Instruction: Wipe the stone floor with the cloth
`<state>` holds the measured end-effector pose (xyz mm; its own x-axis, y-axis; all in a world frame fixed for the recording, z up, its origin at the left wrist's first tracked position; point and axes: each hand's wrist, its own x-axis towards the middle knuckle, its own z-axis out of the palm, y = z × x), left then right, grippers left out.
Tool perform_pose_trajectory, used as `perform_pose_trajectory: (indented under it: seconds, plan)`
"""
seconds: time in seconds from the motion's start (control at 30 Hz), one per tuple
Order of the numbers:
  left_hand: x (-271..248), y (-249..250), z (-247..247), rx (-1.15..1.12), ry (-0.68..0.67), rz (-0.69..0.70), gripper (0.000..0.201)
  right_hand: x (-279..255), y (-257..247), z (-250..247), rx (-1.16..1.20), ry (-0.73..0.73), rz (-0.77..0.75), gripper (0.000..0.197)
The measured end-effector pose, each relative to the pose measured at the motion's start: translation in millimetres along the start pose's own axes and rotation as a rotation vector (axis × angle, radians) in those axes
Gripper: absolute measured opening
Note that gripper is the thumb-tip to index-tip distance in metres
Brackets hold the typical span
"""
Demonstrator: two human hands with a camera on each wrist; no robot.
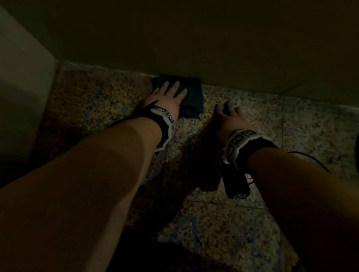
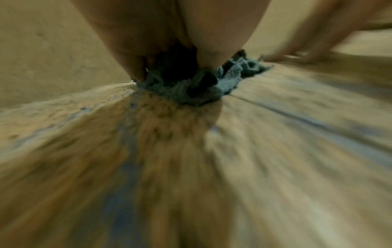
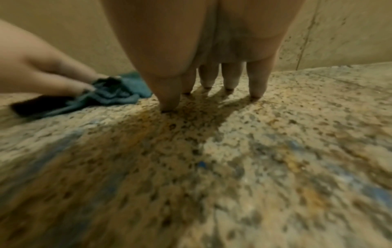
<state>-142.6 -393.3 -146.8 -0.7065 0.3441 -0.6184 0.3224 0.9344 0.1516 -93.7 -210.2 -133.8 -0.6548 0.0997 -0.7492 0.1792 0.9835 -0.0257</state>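
Note:
A dark teal cloth (image 1: 191,101) lies on the speckled stone floor (image 1: 257,122), pushed up against the base of the wall. My left hand (image 1: 166,98) presses flat on it with fingers spread and straight. From the left wrist the cloth (image 2: 191,87) bunches under the palm. Right of the cloth, my right hand (image 1: 227,113) props on the bare floor, standing on its fingertips (image 3: 256,90). The right wrist view shows the cloth (image 3: 118,94) and the left hand (image 3: 42,72) at the left.
A plain wall (image 1: 199,44) rises directly behind the cloth. A pale vertical panel (image 1: 16,87) stands at the left and closes off that side. Faint blue streaks (image 1: 187,224) mark the floor nearer to me. A tile joint runs across the floor to the right.

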Motion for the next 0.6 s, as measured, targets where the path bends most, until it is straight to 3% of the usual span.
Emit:
perform_pose_trajectory:
  seconds: [0.2,0.37,0.6]
  plan:
    - [-5.7,-1.0,4.0,0.008,-0.012,0.012,0.053,-4.1,-3.1,-4.7,-0.028,-0.031,0.01,0.065]
    - [-42.0,-14.6,38.1,0.064,-0.017,0.026,0.055,0.1,-5.9,-2.9,-0.003,-0.013,0.063,0.07]
    - [-50.1,-27.9,42.2,0.039,-0.065,0.033,0.056,-15.4,-42.5,-4.9,-0.083,0.005,-0.039,0.08]
